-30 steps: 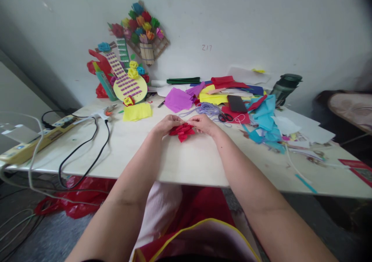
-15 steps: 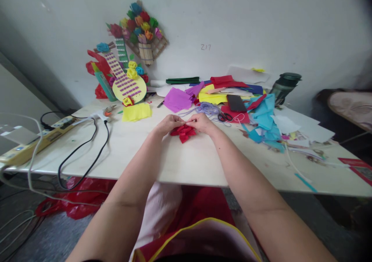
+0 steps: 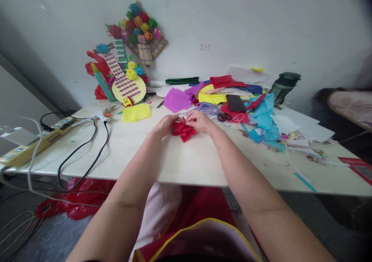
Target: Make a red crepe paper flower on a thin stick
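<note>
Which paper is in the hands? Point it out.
The crumpled red paper, held between left hand and right hand; yellow sheet and purple sheet lie untouched.

The folded paper (image 3: 183,130) is coloured red. One flat sheet (image 3: 136,112) is coloured yellow, and a crumpled sheet (image 3: 176,99) purple. The paper guitar (image 3: 128,87) is coloured yellow and striped with purple bars. The bottle (image 3: 283,84) is coloured dark green.

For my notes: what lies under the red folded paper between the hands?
Only the pale table shows under the red folded paper. The left hand and right hand grip its far edge, so whatever lies beneath there is hidden.
</note>
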`<state>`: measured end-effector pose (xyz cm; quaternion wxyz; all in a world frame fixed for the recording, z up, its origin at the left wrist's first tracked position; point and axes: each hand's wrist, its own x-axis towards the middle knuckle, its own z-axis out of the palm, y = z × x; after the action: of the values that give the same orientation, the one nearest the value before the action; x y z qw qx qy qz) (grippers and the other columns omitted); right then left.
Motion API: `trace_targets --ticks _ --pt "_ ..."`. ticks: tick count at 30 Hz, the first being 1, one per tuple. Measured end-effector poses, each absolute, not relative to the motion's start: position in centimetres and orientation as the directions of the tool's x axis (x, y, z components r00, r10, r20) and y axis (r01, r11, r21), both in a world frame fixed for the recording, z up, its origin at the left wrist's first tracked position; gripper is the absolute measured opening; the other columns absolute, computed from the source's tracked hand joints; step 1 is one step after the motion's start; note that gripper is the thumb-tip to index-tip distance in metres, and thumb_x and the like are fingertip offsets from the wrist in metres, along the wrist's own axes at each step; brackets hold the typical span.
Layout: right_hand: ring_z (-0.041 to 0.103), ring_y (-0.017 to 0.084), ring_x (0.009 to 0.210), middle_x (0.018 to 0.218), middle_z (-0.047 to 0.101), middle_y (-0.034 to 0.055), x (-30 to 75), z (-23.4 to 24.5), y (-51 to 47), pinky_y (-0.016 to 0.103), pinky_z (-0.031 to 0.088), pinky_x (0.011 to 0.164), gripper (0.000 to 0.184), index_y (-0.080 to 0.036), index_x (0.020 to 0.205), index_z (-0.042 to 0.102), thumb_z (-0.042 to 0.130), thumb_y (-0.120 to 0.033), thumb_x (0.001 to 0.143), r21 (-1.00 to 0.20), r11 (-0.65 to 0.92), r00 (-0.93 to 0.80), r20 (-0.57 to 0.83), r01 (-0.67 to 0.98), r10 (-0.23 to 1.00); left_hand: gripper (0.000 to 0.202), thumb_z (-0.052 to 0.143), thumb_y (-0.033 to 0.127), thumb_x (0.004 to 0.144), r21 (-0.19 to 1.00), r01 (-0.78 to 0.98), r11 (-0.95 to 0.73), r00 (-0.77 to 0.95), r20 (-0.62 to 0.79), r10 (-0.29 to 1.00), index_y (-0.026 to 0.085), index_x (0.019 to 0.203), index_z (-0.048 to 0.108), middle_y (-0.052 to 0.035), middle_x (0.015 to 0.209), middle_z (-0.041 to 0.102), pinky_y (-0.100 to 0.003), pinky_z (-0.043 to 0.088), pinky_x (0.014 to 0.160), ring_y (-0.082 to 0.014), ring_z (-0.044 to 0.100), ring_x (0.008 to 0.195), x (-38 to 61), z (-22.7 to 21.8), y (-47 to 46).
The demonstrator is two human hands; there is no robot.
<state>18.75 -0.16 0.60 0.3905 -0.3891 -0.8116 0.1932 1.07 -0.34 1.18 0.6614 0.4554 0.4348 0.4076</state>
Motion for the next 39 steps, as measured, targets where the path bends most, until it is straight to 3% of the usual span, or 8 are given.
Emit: trace_targets --ticks 3,13,21,28,39 --pt "0.058 0.013 0.077 0.086 0.064 0.0045 18.8 0.7 -0.2 0.028 0.044 0.074 0.007 -0.017 0.066 0.071 0.065 -0.013 0.067 -0.616 0.623 -0.395 0.482 0.481 0.782 0.032 0.047 0.029 0.085 0.935 -0.158 0.317 0.306 -0.259 0.916 0.009 0.067 0.065 -0.0089 0.056 0.061 -0.025 0.047 0.053 -0.0154 0.058 0.052 1.2 1.4 -0.4" --pt "0.057 0.013 0.077 0.088 0.062 0.0051 18.9 0.6 -0.3 0.028 0.044 0.073 0.007 -0.015 0.067 0.071 0.064 -0.015 0.068 -0.593 0.664 -0.407 0.525 0.455 0.748 0.018 0.053 0.022 0.078 0.914 -0.170 0.368 0.288 -0.311 0.905 0.009 0.071 0.065 -0.0083 0.057 0.062 -0.025 0.047 0.049 -0.0154 0.058 0.049 1.2 1.6 -0.7" --pt "0.057 0.013 0.075 0.088 0.062 0.0050 18.9 0.5 -0.4 0.027 0.044 0.069 0.007 -0.015 0.066 0.069 0.062 -0.015 0.068 -0.600 0.663 -0.385 0.540 0.448 0.748 0.012 0.067 0.020 0.069 0.958 -0.184 0.222 0.358 -0.145 0.922 0.009 0.069 0.063 -0.0053 0.058 0.061 -0.023 0.046 0.052 -0.0125 0.056 0.051 0.8 0.6 -0.4" --pt "0.055 0.012 0.071 0.089 0.061 0.0048 18.7 0.7 -0.7 0.026 0.043 0.067 0.008 -0.015 0.063 0.068 0.061 -0.014 0.067 -0.612 0.627 -0.389 0.493 0.482 0.779 0.022 0.075 0.025 0.064 0.975 -0.114 0.192 0.464 -0.118 0.878 0.008 0.063 0.061 -0.0048 0.055 0.057 -0.022 0.040 0.049 -0.0106 0.053 0.049 0.4 0.0 -0.1" --pt "0.055 0.012 0.071 0.085 0.062 0.0040 18.3 0.7 -0.8 0.026 0.042 0.065 0.009 -0.016 0.058 0.067 0.061 -0.013 0.065 -0.621 0.614 -0.378 0.483 0.488 0.789 0.023 0.075 0.023 0.063 0.976 -0.081 0.202 0.474 -0.141 0.869 0.010 0.056 0.057 -0.0012 0.047 0.051 -0.023 0.034 0.045 -0.0086 0.046 0.042 0.3 0.0 0.0"
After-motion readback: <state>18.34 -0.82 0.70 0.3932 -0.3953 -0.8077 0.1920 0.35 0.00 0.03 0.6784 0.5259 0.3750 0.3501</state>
